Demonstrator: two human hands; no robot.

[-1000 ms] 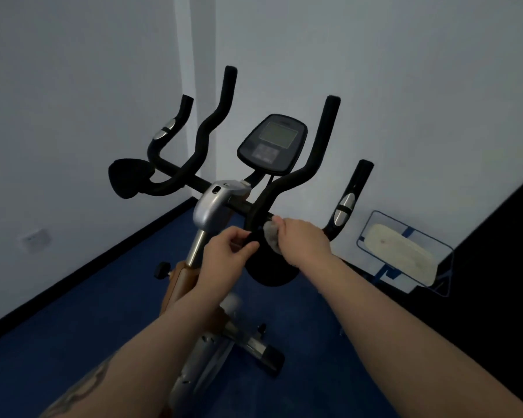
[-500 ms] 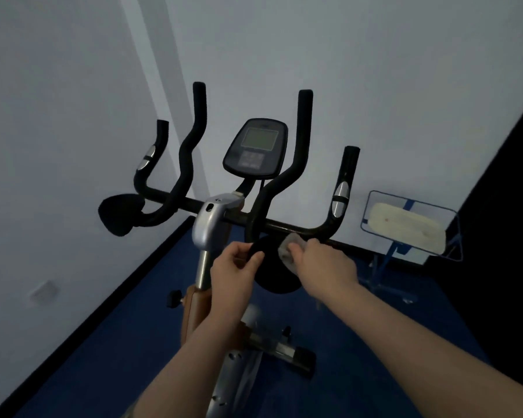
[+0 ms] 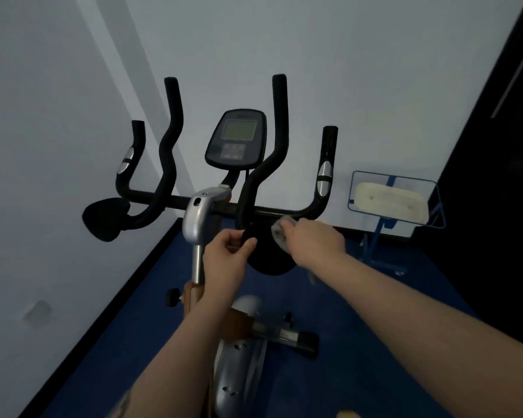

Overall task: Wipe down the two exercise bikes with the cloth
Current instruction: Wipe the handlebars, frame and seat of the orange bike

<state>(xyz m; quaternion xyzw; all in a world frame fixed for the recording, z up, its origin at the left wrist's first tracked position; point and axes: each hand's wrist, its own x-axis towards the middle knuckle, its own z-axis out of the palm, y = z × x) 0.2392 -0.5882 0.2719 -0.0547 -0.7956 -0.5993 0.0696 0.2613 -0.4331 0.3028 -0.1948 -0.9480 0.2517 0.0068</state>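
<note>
An exercise bike (image 3: 200, 218) with black handlebars and a silver stem stands in front of me, its console (image 3: 237, 143) upright in the middle. My right hand (image 3: 313, 239) presses a small grey cloth (image 3: 280, 233) against the right side of the crossbar, just above a black elbow pad (image 3: 269, 260). My left hand (image 3: 227, 254) pinches the left edge of that pad. A second black pad (image 3: 103, 218) sits at the left end of the bar. Only one bike is in view.
White walls close in on the left and behind the bike. A blue wire-frame stand (image 3: 393, 200) holding a pale pad stands against the back wall at right. The floor (image 3: 360, 342) is dark blue carpet. A dark panel runs along the right edge.
My view has shifted so the bike faces me more squarely. My right hand with the cloth has slid rightward along the crossbar. My left hand stays on the pad's edge.
</note>
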